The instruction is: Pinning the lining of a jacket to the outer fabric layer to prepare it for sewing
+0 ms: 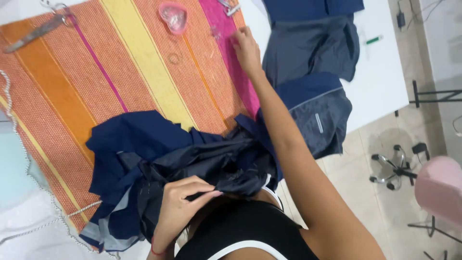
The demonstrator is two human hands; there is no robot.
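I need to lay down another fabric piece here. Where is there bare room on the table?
Free: the striped cloth between the pink heart-shaped dish and the navy fabric heap. Crowded: the heap, pinched by the left hand; the pink stripe under the right hand.

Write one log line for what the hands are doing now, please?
left hand: pinching dark navy fabric | right hand: reaching onto striped cloth, near pink heart-shaped box | grey-blue garments: lying beside
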